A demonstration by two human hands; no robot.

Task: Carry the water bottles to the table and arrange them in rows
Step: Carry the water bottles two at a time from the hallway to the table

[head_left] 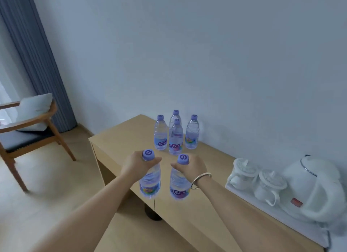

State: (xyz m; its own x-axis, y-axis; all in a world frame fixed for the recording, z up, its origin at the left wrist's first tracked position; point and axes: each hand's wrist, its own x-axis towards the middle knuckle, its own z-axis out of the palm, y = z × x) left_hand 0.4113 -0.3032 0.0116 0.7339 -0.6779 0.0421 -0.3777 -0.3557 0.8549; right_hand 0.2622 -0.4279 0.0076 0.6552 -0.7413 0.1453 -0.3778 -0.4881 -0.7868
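Each hand grasps a water bottle by its neck, left hand [138, 162] and right hand [191, 167] above the table [120, 137]; four bottles [175, 133] stand at twelve o'clock, so lower both upright just in front, aligned as a new row.

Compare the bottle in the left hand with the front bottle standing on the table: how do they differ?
The bottle in the left hand is gripped at its neck by the left hand and held above the table; the front standing bottle rests there untouched. The held one appears tilted, the standing one upright. Both have purple caps and the same label.
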